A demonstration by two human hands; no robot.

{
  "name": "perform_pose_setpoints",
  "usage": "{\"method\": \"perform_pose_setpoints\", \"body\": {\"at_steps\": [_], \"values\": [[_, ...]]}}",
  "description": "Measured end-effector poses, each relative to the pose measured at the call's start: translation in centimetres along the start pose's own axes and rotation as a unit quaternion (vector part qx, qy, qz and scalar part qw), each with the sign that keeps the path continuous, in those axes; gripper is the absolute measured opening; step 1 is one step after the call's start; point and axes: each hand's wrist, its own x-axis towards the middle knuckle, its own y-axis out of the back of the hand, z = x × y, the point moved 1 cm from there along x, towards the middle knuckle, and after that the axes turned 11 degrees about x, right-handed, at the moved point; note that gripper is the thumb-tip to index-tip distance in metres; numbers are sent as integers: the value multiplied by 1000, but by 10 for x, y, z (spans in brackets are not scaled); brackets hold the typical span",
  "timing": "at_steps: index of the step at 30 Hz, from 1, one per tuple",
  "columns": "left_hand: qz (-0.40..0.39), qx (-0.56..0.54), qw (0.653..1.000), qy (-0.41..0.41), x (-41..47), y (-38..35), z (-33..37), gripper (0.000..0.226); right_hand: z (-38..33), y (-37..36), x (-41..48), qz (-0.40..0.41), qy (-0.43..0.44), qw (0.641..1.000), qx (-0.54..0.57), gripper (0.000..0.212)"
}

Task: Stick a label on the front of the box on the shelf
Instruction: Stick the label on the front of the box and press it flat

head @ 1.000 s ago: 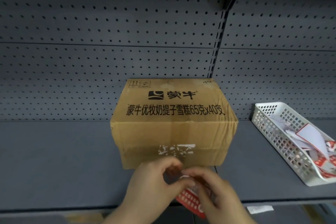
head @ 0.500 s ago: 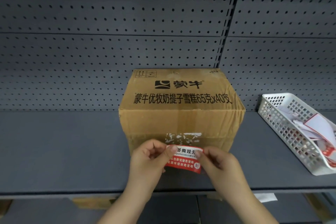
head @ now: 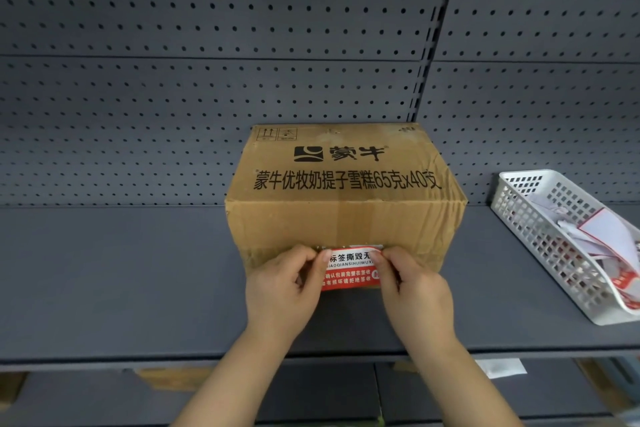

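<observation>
Brown cardboard box [head: 346,215] mid grey metal shelf [head: 114,274], against pegboard back | red-and-white label [head: 350,270] at box's lower front, pinched by left hand [head: 282,291] and right hand [head: 414,291] | white plastic basket [head: 540,236] of label sheets at shelf's right end, well apart

The box [head: 346,211] is tan-brown cardboard, its top printed with black characters and a black logo, a paler tape strip running down the middle of its front; the label [head: 350,269] on that front is red with white characters, crossed by a white band carrying black characters; the shelf [head: 114,274] is flat slate grey; the back panel [head: 207,80] is the same grey, dotted with regular rows of dark holes; the basket [head: 540,229] at the shelf's right edge is white lattice, holding white and red papers.
</observation>
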Motion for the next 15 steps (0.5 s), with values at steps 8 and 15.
{"method": "perform_pose_setpoints", "body": {"at_steps": [8,15], "values": [[19,21,999,21,3,-4,3,38,2,-6,3,14,16,1000,-16,35],[15,25,999,28,3,-4,3,36,3,-7,3,9,22,999,-23,35]]}}
